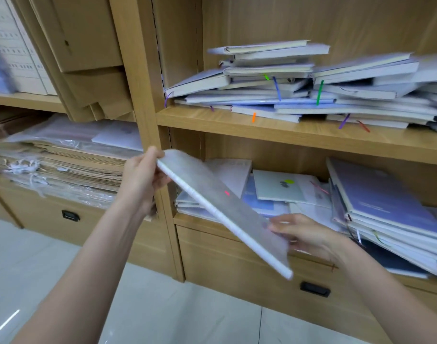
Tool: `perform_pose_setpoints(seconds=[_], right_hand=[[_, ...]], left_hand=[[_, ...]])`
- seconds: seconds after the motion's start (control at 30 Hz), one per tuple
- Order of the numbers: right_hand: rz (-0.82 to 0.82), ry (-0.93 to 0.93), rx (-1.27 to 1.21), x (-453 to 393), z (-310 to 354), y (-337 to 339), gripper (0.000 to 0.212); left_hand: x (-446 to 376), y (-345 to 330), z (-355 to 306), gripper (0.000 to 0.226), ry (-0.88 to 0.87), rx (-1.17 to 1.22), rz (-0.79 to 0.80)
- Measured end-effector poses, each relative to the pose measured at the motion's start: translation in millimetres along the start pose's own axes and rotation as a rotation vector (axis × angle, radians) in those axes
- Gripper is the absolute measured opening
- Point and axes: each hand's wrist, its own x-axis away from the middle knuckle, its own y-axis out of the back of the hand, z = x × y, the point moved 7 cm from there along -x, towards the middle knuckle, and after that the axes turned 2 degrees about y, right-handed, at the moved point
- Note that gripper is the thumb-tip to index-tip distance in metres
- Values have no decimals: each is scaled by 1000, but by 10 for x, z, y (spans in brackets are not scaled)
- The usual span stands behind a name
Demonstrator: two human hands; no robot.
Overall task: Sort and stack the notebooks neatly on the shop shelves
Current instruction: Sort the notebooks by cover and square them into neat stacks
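Note:
I hold a grey notebook (pixel 222 207) tilted in front of the shelves, its white spine edge facing down-left. My left hand (pixel 143 177) grips its upper end, thumb on top. My right hand (pixel 304 234) pinches the lower right edge, fingers partly behind the cover. A messy pile of notebooks (pixel 299 88) with coloured ribbon markers lies on the upper shelf (pixel 287 131). On the lower shelf, loose flat notebooks (pixel 277 187) lie beside a leaning purple-covered stack (pixel 386 212).
The left bay holds folded cardboard (pixel 88 58) above and stacked brown paper bags in plastic (pixel 63 165) below. Drawers with black handles (pixel 314 289) sit under the shelves. A wooden upright (pixel 148 108) divides the bays. Pale tiled floor (pixel 163 306) lies below.

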Motion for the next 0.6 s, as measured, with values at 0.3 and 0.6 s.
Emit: perform_pose_setpoints(seconds=[0.3, 0.6], right_hand=[[-458, 401, -248, -27, 301, 299, 10], [-454, 162, -148, -863, 326, 152, 36]], left_hand=[[-183, -321, 948, 23, 289, 265, 323], [-457, -352, 1369, 24, 13, -514, 209]])
